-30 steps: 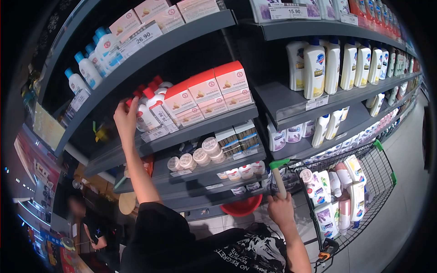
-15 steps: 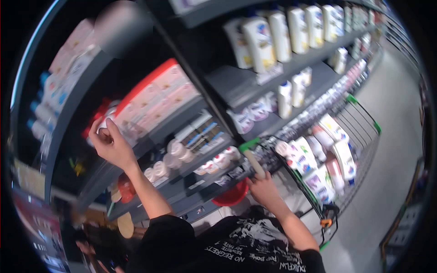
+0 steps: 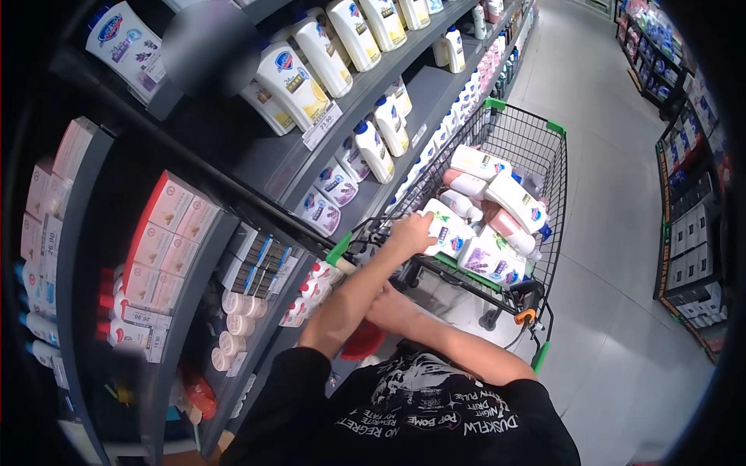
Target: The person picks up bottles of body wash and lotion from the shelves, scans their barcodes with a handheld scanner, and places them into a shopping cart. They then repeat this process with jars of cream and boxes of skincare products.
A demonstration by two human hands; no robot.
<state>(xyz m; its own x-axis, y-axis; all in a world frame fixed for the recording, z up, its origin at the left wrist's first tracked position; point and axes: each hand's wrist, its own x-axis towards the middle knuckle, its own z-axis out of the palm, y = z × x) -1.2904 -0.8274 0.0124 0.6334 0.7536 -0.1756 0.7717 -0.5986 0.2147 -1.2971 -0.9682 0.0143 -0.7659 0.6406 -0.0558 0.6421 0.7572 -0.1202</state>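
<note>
My left hand (image 3: pixel 413 234) reaches over the near edge of the shopping cart (image 3: pixel 556 186), fingers curled down beside a white body wash bottle (image 3: pixel 447 229) with green leaves on its label. What its fingertips grip, if anything, is hidden. Below the left forearm, my right hand (image 3: pixel 386 307) is closed at the cart handle (image 3: pixel 346 267), partly covered by that arm. Inside the cart lie several white bottles, among them a lavender-labelled bottle (image 3: pixel 491 258), and a pink bottle (image 3: pixel 509 231).
A shelf (image 3: pixel 365 81) along the left carries white pump-style bottles (image 3: pixel 294 84). Nearer are stacked pink boxes (image 3: pixel 165 233) and small round jars (image 3: pixel 231 342). A red basin (image 3: pixel 362 342) sits below the handle. Grey floor (image 3: pixel 598 256) runs along the right, beside a display (image 3: pixel 691 256).
My left hand has moved from the shelf with pink boxes, rightward to the cart, crossing over my right arm. The view has turned toward the cart. My right hand stays at the handle.
</note>
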